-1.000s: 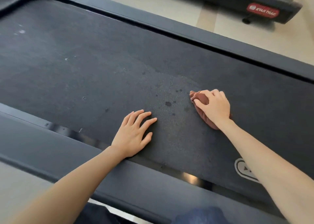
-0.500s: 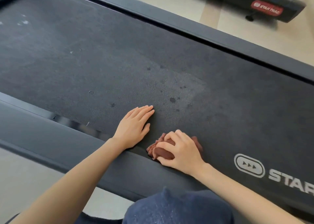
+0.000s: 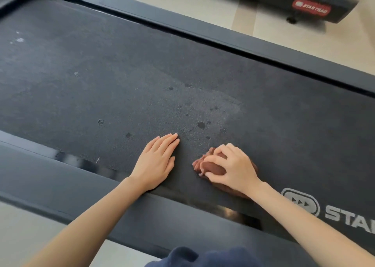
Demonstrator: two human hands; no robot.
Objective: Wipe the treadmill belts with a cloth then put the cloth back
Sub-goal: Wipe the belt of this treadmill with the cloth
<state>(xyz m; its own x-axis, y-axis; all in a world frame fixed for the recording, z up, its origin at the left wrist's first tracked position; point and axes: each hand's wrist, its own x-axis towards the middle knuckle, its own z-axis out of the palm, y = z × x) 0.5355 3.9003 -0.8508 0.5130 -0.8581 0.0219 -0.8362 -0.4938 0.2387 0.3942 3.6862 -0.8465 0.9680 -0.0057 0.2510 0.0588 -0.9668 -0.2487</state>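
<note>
A dark grey treadmill belt [image 3: 121, 80] runs across the view, with small dark spots near its middle and pale specks at the far left. My right hand [image 3: 233, 165] grips a bunched brown cloth [image 3: 211, 165] and presses it onto the belt close to the near edge. To its left my left hand [image 3: 156, 163] lies flat on the belt, fingers straight and together, palm down. The two hands are a short gap apart. Part of the cloth is hidden under my right hand and wrist.
A dark side rail [image 3: 60, 183] borders the belt's near edge, another rail [image 3: 223, 35] the far edge. A white logo [image 3: 304, 204] is printed on the belt at right. A second treadmill [image 3: 312, 9] stands on the pale floor [image 3: 203, 1] beyond. Blue fabric [image 3: 203, 256] shows at the bottom.
My right hand pulled the cloth from the belt's middle toward the near edge, then shifted slightly away from the rail. My left hand stayed planted and closed its spread fingers together.
</note>
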